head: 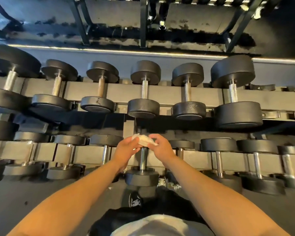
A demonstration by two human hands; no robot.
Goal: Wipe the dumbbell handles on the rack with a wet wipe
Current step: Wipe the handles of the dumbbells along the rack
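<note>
The wet wipe (144,141) is held bunched between both hands above the lower shelf of the rack (160,92), and the nearest dumbbell handle (142,159) lies directly beneath it, toward 6 o'clock, with its long axis running from 12 to 6. The wipe is pinched at its 9 o'clock edge by the curled fingers of the left hand (126,147) and at its 3 o'clock edge by those of the right hand (161,147). Both hands are judged about equally near the handle, so a short drop toward 6 o'clock is called for.

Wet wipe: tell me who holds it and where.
Both hands hold the wet wipe above a lower-rack dumbbell handle. The left hand pinches its left end, the right hand its right end, with the fingers.
</note>
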